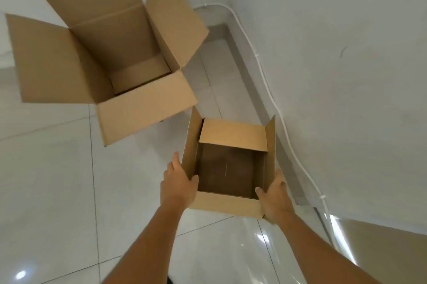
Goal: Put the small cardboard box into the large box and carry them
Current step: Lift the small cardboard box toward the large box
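Note:
The small cardboard box (227, 204) is open-topped, with its flaps up, and sits low centre-right near the wall. My left hand (179, 183) grips its left side, thumb hooked over the rim. My right hand (275, 196) grips its right near corner, thumb inside the rim. The large cardboard box (143, 108) stands on the floor at upper left, its four flaps spread wide and its inside empty. The two boxes are apart, the small one to the right and nearer me.
A glossy white tiled floor (57, 179) lies all around. A white wall (335, 75) rises on the right, with a white cable (286, 126) running along its base. A brown panel (381, 251) shows at lower right.

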The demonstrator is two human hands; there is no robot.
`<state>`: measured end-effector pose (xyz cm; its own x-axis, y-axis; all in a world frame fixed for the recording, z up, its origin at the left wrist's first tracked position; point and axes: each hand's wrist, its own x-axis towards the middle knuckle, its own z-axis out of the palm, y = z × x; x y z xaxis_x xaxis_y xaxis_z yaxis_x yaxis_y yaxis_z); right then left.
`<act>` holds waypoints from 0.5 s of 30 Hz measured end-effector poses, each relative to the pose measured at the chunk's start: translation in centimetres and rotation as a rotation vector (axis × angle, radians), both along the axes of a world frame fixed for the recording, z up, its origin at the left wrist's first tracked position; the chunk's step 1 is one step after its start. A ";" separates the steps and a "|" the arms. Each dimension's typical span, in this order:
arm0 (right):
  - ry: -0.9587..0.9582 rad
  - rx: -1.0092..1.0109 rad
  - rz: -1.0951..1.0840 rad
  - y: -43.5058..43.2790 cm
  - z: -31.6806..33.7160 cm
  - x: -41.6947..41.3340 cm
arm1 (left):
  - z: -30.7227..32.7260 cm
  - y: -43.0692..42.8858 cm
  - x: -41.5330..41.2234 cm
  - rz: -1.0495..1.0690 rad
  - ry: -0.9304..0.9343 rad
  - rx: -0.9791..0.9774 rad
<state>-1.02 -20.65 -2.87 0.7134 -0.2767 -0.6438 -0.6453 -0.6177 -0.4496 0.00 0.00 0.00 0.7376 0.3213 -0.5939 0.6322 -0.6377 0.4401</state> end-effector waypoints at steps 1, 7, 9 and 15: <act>-0.021 -0.007 -0.017 0.0 -1.0 0.1 | -1.0 0.4 0.2 0.044 0.016 -0.014; -0.096 -0.197 0.041 -0.8 -4.3 -0.3 | -5.7 1.8 -0.4 -0.057 0.106 -0.029; -0.095 -0.235 0.068 -1.0 -4.5 -0.3 | -6.5 1.5 -1.0 -0.147 0.099 -0.006; -0.120 -0.291 0.124 -1.6 -3.8 -0.8 | -6.0 0.7 -1.4 -0.232 0.053 0.112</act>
